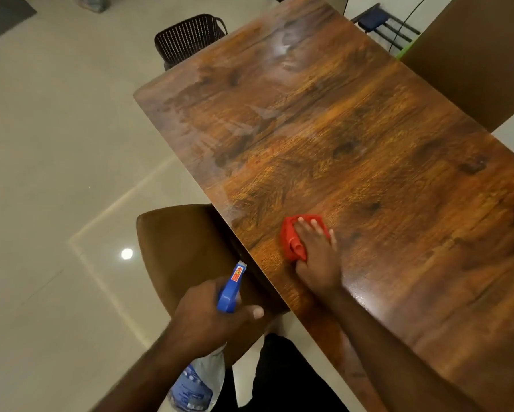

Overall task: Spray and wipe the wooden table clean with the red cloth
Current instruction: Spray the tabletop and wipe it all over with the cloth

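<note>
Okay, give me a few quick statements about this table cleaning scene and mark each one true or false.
1. The right hand presses the red cloth onto the wooden table. True.
2. The left hand holds the spray bottle over the tabletop. False: it is off the table's edge, above the brown chair.
3. The bottle's spray head is blue. True.
4. The cloth lies at the table's far end. False: it is near the person's end.

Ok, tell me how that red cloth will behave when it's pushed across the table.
Probably floppy: the red cloth bunches into a raised fold beside the right hand pressing it flat. Likely light, and apt to crumple rather than slide as one piece. The droplets on the wooden table suggest it may drag.
</note>
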Available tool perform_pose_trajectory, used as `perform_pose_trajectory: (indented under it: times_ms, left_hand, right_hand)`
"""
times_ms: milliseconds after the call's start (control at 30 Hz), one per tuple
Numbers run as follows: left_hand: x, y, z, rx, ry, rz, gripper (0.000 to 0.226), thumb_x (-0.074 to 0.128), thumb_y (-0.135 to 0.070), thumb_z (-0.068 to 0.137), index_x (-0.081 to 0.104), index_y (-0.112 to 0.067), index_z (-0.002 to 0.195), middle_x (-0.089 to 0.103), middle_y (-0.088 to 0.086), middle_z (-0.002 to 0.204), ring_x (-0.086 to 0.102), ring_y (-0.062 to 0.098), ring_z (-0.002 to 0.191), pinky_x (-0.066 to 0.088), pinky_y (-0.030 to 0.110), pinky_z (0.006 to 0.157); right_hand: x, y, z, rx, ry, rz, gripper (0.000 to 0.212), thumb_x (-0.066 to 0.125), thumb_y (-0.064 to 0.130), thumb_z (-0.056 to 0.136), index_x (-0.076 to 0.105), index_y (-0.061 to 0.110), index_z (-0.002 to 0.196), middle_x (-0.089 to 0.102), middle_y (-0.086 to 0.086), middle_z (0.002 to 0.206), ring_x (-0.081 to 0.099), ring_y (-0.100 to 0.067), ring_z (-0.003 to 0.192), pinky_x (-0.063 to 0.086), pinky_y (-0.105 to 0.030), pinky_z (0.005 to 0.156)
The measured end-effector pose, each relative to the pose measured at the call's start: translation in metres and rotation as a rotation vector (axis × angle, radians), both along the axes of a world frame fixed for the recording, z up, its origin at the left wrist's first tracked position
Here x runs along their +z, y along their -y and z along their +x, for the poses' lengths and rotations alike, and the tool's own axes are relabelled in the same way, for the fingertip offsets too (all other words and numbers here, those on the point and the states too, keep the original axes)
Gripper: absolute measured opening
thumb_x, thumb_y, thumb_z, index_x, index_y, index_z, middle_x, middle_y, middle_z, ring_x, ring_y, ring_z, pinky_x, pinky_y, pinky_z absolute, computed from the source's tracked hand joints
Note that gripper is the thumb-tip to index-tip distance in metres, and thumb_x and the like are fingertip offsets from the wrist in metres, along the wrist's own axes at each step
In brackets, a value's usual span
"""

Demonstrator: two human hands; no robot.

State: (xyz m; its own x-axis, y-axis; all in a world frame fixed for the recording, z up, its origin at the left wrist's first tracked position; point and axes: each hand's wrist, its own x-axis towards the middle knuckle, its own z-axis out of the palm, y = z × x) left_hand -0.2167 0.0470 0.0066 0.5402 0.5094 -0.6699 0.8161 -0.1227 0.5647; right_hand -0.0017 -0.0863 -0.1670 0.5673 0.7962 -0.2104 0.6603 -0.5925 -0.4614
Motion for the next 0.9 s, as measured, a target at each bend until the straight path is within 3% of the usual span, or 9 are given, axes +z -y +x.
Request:
perform_pose_trajectory:
  times_ms: [100,200,367,567,700,900]
  left_hand:
    - [-0.005,-0.020,-0.016,0.017,-0.006,0.041,0.064,0.069,-0.082,0.055,0.055,-0.020,0.068,0.054,-0.004,0.058,0.055,0.010,0.055,0.051,0.032,0.060]
    - [-0.007,-0.040,-0.029,0.010,-0.018,0.046,0.070,0.064,-0.089,0.050,0.049,-0.022,0.062,0.048,-0.006,0.054,0.050,0.008,0.050,0.047,0.029,0.056]
    - [-0.002,-0.071,-0.046,0.002,0.013,0.057,0.052,0.078,-0.070,0.060,0.062,-0.024,0.079,0.067,0.002,0.073,0.068,0.019,0.070,0.058,0.037,0.070]
    - [0.002,-0.108,-0.059,-0.063,-0.001,0.049,0.051,0.079,-0.065,0.062,0.061,-0.024,0.086,0.068,0.004,0.082,0.067,0.021,0.077,0.057,0.032,0.073]
    - [0.002,-0.137,-0.063,-0.122,0.002,0.073,0.052,0.079,-0.064,0.064,0.062,-0.021,0.088,0.067,0.004,0.083,0.066,0.021,0.078,0.052,0.027,0.068]
    - [-0.005,-0.185,-0.071,-0.217,0.029,0.096,0.058,0.076,-0.074,0.059,0.053,-0.022,0.074,0.057,-0.002,0.068,0.057,0.013,0.064,0.046,0.026,0.062]
  right_hand:
    - [-0.003,0.009,-0.043,0.187,-0.035,0.010,0.092,0.059,0.027,0.074,0.030,0.028,0.161,0.026,0.009,0.169,0.014,-0.019,0.159,0.010,-0.058,0.126]
    - [-0.009,0.026,-0.049,0.222,-0.030,0.018,0.096,0.061,0.025,0.071,0.029,0.029,0.162,0.025,0.013,0.169,0.012,-0.015,0.159,0.017,-0.060,0.124]
    - [-0.002,-0.017,-0.063,0.124,0.022,-0.040,0.094,0.054,0.028,0.068,0.036,0.027,0.159,0.032,0.010,0.167,0.017,-0.017,0.158,0.016,-0.060,0.124]
    - [0.009,-0.156,-0.057,0.279,-0.012,-0.066,0.095,0.067,0.027,0.081,0.021,0.030,0.164,0.021,0.009,0.170,0.007,-0.016,0.159,0.000,-0.052,0.128]
    - [0.013,-0.234,-0.048,0.273,0.030,-0.093,0.095,0.068,0.022,0.085,0.017,0.030,0.164,0.020,0.007,0.171,0.008,-0.018,0.159,0.004,-0.051,0.128]
    - [0.012,-0.190,-0.073,0.144,-0.051,-0.064,0.100,0.061,0.021,0.073,0.021,0.032,0.164,0.024,0.008,0.170,0.012,-0.016,0.158,0.006,-0.056,0.127]
